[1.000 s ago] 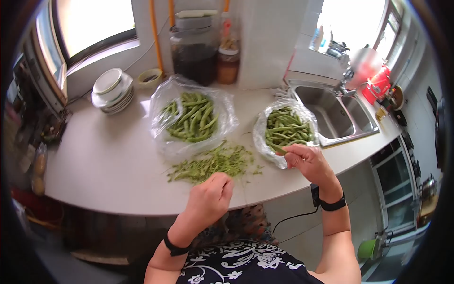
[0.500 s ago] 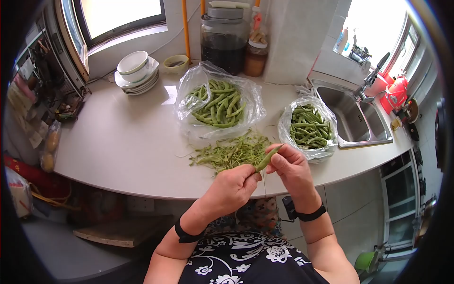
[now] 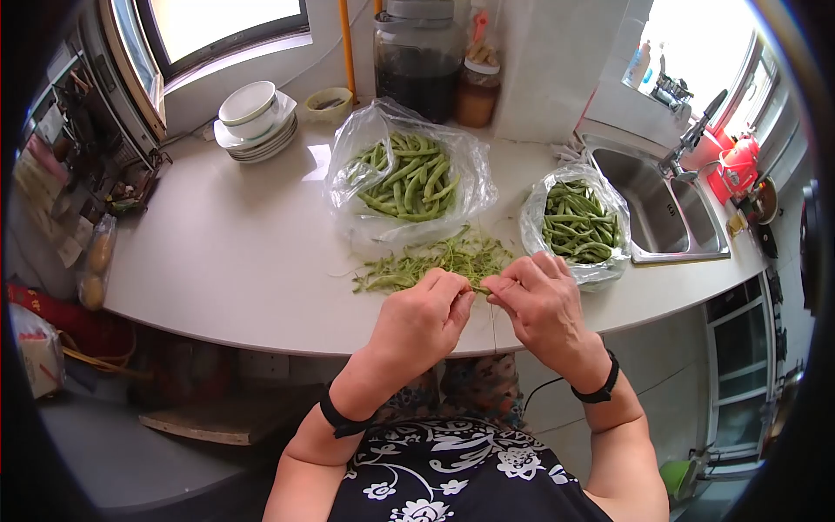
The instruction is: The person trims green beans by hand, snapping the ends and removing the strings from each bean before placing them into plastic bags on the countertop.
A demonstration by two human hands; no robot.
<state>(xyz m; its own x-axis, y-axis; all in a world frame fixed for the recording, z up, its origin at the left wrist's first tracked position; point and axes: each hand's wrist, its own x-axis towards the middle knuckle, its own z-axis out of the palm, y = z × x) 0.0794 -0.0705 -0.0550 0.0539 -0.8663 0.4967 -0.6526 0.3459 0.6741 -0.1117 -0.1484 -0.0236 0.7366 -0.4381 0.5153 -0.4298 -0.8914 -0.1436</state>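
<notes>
Both hands are close together over the counter's front edge. A green bean spans the small gap between them, mostly hidden by fingers. My left hand is closed on one end of it, and my right hand pinches the other end. Just beyond the hands lies a loose pile of bean trimmings. Behind the pile, an open plastic bag holds many green beans. A smaller plastic bag with more beans stands to the right.
Stacked plates and a bowl stand at the back left, beside a small yellow bowl. A large dark jar and a brown jar are against the wall. The sink is at the right.
My right hand has come left from the smaller bag to my left hand, bringing a bean. The bean, visible between both hands half a second ago, is now largely covered. The camera view has shifted.
</notes>
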